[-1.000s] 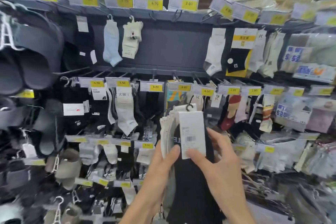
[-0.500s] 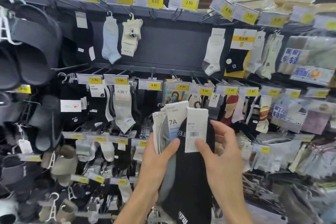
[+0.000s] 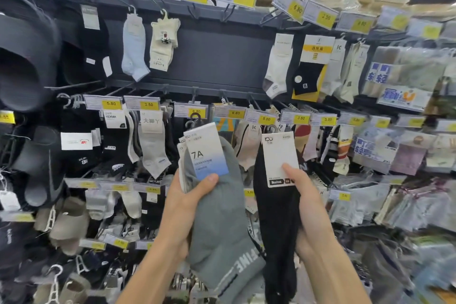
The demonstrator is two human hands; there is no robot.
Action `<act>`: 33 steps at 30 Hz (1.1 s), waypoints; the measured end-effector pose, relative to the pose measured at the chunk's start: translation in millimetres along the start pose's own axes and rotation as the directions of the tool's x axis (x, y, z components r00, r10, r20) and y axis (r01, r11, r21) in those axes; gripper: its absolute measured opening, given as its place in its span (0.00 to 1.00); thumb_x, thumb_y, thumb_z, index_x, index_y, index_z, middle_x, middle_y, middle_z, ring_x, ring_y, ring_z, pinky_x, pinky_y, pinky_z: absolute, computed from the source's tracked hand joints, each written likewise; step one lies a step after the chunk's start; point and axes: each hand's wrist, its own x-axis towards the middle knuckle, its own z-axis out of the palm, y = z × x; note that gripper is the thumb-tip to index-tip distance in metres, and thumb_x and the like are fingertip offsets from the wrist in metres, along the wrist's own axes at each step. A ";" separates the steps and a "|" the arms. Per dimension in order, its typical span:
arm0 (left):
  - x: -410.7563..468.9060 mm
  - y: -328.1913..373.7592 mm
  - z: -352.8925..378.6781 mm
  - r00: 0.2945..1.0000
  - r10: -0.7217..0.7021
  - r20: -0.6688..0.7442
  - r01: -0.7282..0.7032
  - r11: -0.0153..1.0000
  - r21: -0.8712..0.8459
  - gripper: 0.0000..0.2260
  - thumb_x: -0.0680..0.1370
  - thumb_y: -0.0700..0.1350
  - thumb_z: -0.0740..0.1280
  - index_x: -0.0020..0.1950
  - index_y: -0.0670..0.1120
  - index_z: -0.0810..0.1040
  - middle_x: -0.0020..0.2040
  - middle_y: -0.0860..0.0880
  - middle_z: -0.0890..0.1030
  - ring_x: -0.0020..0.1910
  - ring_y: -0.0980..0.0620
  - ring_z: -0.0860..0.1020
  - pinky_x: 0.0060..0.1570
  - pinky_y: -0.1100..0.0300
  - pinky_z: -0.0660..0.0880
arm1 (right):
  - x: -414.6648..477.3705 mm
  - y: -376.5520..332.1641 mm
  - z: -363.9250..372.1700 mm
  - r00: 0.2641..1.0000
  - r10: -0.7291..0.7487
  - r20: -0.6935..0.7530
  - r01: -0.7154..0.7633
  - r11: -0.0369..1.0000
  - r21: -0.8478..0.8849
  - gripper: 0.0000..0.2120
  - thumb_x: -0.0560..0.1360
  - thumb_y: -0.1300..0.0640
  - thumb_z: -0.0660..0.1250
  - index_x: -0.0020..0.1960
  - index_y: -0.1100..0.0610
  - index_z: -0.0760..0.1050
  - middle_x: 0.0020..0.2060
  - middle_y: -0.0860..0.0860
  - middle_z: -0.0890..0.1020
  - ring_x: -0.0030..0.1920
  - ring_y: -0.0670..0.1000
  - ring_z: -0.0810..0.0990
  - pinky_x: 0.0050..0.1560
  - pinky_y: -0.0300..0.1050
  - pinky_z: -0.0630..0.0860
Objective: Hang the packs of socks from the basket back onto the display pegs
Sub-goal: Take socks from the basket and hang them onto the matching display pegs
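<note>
Both raised, L hand grips grey socks, R hand black socks

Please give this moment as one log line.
left hand: grips grey sock packs | right hand: grips black sock pack | neither hung yet

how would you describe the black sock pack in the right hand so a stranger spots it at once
In front of the sock display wall, find the two raised hands. The right hand grips a black sock pack beside the grey pack in the left hand. Its card is plain white with a black strip at the bottom, not blue-fading and marked 7A.
</note>
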 end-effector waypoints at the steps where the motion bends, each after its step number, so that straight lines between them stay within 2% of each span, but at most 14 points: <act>1: 0.8 -0.1 -1.8 1.000 0.000 -0.002 0.000 1.000 0.002 0.24 0.67 0.50 0.78 0.62 0.53 0.80 0.56 0.47 0.86 0.53 0.45 0.85 0.46 0.54 0.83 | 0.4 -2.5 -2.1 0.999 0.015 0.035 -0.015 1.000 -0.004 0.21 0.61 0.42 0.73 0.47 0.55 0.86 0.42 0.56 0.87 0.35 0.53 0.85 0.31 0.45 0.79; 3: 3.0 -0.5 -5.1 1.000 0.007 -0.010 -0.007 1.000 0.008 0.24 0.66 0.51 0.77 0.62 0.53 0.80 0.56 0.48 0.86 0.52 0.46 0.85 0.44 0.56 0.83 | 2.6 -5.5 -4.1 0.997 0.008 0.078 -0.007 1.000 -0.010 0.18 0.62 0.44 0.72 0.44 0.55 0.87 0.39 0.56 0.86 0.34 0.53 0.84 0.31 0.45 0.79; 5: 6.0 -1.3 -8.3 1.000 0.014 -0.015 -0.014 1.000 0.017 0.23 0.65 0.52 0.78 0.60 0.54 0.81 0.55 0.48 0.86 0.52 0.47 0.85 0.44 0.57 0.83 | 7.1 -5.5 -5.4 0.996 -0.024 0.089 0.026 0.999 -0.023 0.16 0.63 0.47 0.72 0.45 0.56 0.86 0.41 0.58 0.86 0.36 0.54 0.85 0.34 0.46 0.80; 11: 15.4 -5.7 -14.8 0.999 0.042 0.000 -0.042 0.999 0.034 0.22 0.67 0.49 0.80 0.59 0.55 0.81 0.57 0.49 0.86 0.54 0.48 0.85 0.48 0.55 0.82 | 15.8 -1.3 -1.7 0.984 -0.113 0.139 0.132 0.982 -0.138 0.12 0.70 0.57 0.73 0.53 0.52 0.84 0.50 0.58 0.86 0.48 0.57 0.86 0.43 0.50 0.82; 14: 22.2 -13.5 -1.8 0.997 0.046 0.057 -0.048 0.998 0.048 0.22 0.69 0.47 0.77 0.62 0.54 0.79 0.59 0.49 0.85 0.57 0.47 0.84 0.56 0.48 0.79 | 21.4 3.5 -6.0 0.974 -0.167 0.151 0.199 0.953 -0.230 0.14 0.72 0.56 0.72 0.58 0.50 0.82 0.54 0.56 0.85 0.55 0.58 0.84 0.56 0.54 0.80; 17: 29.4 -25.8 22.8 0.991 0.019 0.129 -0.029 0.997 0.074 0.22 0.70 0.45 0.75 0.64 0.54 0.78 0.59 0.49 0.85 0.59 0.46 0.83 0.60 0.45 0.77 | 23.9 1.0 -21.1 0.969 -0.199 0.146 0.230 0.941 -0.248 0.13 0.73 0.56 0.72 0.57 0.50 0.82 0.55 0.57 0.85 0.55 0.57 0.84 0.55 0.53 0.81; 22: 48.8 -56.1 62.8 0.973 -0.064 0.221 0.047 0.996 0.082 0.23 0.69 0.46 0.78 0.63 0.56 0.79 0.59 0.49 0.85 0.58 0.45 0.83 0.57 0.47 0.80 | 30.7 -16.9 -66.9 0.928 -0.372 -0.006 0.355 0.890 -0.285 0.13 0.72 0.56 0.74 0.56 0.52 0.81 0.53 0.57 0.85 0.53 0.57 0.84 0.54 0.52 0.81; 25: 60.1 -77.0 94.9 0.955 -0.100 0.279 0.075 0.992 0.100 0.24 0.68 0.47 0.78 0.63 0.57 0.79 0.59 0.49 0.85 0.59 0.46 0.83 0.59 0.46 0.78 | 38.0 -28.8 -106.3 0.906 -0.412 -0.099 0.364 0.877 -0.314 0.13 0.71 0.55 0.73 0.56 0.51 0.82 0.53 0.55 0.85 0.55 0.56 0.84 0.56 0.52 0.81; 28: 71.5 -99.4 131.8 0.934 -0.152 0.323 0.114 0.985 0.133 0.24 0.67 0.48 0.77 0.62 0.59 0.79 0.59 0.51 0.85 0.57 0.49 0.83 0.60 0.45 0.77 | 50.8 -39.2 -153.0 0.887 -0.431 -0.164 0.356 0.867 -0.350 0.12 0.75 0.58 0.71 0.57 0.48 0.82 0.54 0.52 0.85 0.55 0.55 0.84 0.56 0.51 0.81; 31: 87.2 -124.3 167.9 0.915 -0.194 0.353 0.137 0.974 0.181 0.22 0.64 0.51 0.78 0.57 0.64 0.81 0.56 0.55 0.86 0.54 0.53 0.84 0.51 0.55 0.81 | 75.9 -49.1 -208.4 0.851 -0.465 -0.245 0.349 0.849 -0.397 0.12 0.75 0.59 0.71 0.57 0.48 0.82 0.53 0.50 0.86 0.55 0.52 0.84 0.55 0.50 0.81; 33: 101.2 -142.1 190.8 0.907 -0.237 0.347 0.173 0.963 0.206 0.24 0.61 0.54 0.79 0.56 0.65 0.81 0.54 0.57 0.86 0.52 0.54 0.84 0.49 0.57 0.80 | 99.9 -55.3 -249.9 0.812 -0.487 -0.322 0.347 0.846 -0.405 0.12 0.75 0.60 0.72 0.56 0.49 0.82 0.52 0.49 0.86 0.54 0.51 0.84 0.54 0.48 0.80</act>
